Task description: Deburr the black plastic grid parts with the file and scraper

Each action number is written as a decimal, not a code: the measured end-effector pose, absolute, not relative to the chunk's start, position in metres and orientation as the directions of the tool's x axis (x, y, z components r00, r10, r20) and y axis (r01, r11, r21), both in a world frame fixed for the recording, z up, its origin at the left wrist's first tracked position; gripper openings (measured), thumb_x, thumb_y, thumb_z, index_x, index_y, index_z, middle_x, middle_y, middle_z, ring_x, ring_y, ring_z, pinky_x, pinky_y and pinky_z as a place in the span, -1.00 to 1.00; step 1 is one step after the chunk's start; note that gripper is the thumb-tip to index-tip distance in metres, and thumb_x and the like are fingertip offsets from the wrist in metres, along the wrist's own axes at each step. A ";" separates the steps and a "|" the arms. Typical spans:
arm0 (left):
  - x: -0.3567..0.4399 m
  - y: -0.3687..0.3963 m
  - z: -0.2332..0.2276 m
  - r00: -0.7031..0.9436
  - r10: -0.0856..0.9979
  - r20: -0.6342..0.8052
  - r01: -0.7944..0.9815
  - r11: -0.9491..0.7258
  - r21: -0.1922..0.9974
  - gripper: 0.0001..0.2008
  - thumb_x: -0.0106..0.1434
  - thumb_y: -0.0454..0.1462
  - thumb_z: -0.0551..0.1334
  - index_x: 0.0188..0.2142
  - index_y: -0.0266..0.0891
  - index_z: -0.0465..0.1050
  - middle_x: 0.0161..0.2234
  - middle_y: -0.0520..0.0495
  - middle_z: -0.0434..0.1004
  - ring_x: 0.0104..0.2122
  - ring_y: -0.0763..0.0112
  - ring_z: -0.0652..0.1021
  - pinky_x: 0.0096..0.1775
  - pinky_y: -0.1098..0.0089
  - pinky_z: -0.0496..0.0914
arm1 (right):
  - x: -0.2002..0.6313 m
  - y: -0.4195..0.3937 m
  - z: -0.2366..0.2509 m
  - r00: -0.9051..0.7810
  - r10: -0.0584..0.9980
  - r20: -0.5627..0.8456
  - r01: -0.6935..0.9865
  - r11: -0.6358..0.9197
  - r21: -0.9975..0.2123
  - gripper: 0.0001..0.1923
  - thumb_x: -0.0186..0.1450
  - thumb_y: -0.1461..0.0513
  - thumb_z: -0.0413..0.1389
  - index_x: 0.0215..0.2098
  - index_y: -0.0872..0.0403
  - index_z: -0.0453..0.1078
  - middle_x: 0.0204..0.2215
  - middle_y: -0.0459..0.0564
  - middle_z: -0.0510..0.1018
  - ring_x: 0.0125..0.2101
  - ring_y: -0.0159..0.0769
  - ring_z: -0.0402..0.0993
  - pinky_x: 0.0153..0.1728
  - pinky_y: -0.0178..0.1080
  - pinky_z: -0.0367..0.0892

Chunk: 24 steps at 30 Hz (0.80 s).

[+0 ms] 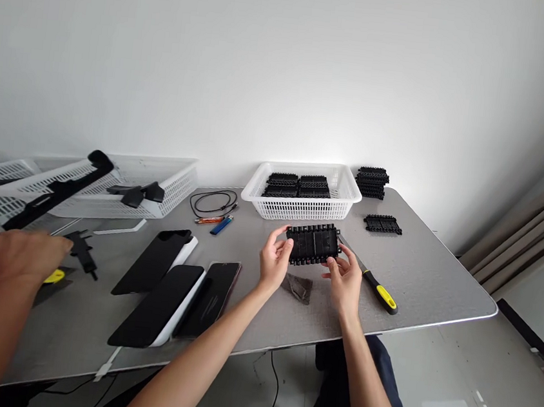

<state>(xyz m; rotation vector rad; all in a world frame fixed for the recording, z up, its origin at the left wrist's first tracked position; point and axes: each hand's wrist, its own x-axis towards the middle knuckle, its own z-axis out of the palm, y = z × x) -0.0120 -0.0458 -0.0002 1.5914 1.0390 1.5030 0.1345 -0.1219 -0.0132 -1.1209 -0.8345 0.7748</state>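
Holding a black plastic part [314, 244] just above the grey table [439, 279], I grip its left end with my left hand [274, 259], fingers curled around it, and its right end with my right hand [344, 279]. It hangs just in front of the white basket [300, 213]. I can read no writing on it.

Small assembly workshop: parts baskets [330, 200], knife [371, 280], grey worktable [429, 278].
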 end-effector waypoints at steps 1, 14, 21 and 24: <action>-0.011 -0.046 -0.001 -0.005 0.891 0.454 0.097 -0.451 0.887 -0.47 0.27 0.06 0.19 0.08 -0.25 0.34 -0.61 0.17 0.09 -0.62 0.55 0.12 -0.58 0.49 0.05 | 0.133 -0.123 -0.013 0.487 0.856 0.177 -0.099 0.255 -0.962 -0.43 0.26 0.02 0.17 0.15 0.10 0.28 -0.32 0.03 0.61 -0.34 -0.21 0.57 -0.43 -0.21 0.53; -0.007 -0.045 -0.001 -0.030 0.882 0.471 0.036 -0.470 0.882 -0.56 0.23 -0.02 0.26 0.00 -0.19 0.31 -0.60 0.18 0.13 -0.61 0.54 0.24 -0.52 0.51 0.16 | 0.130 -0.126 -0.009 0.527 0.837 0.150 -0.152 0.266 -0.952 -0.54 0.25 0.03 0.20 -0.01 0.05 0.20 -0.44 -0.06 0.59 -0.32 -0.16 0.63 -0.47 -0.26 0.51; -0.006 -0.042 0.003 -0.038 0.935 0.352 -0.157 -0.353 0.922 -0.55 0.11 -0.04 0.37 -0.11 -0.16 0.30 -0.41 0.02 0.48 -0.40 0.43 0.49 -0.30 0.43 0.36 | 0.128 -0.127 -0.007 0.459 0.880 0.120 -0.214 0.240 -0.947 -0.56 0.22 0.06 0.22 -0.07 0.02 0.15 -0.43 -0.09 0.60 -0.31 -0.18 0.63 -0.51 -0.30 0.47; -0.006 -0.040 0.003 -0.052 0.954 0.296 -0.183 -0.300 0.936 -0.56 0.06 -0.05 0.39 -0.16 -0.15 0.31 -0.44 0.05 0.46 -0.42 0.42 0.48 -0.32 0.42 0.35 | 0.127 -0.128 -0.006 0.447 0.886 0.122 -0.206 0.235 -0.950 -0.57 0.22 0.07 0.21 -0.08 0.01 0.14 -0.43 -0.10 0.59 -0.35 -0.20 0.62 -0.52 -0.30 0.47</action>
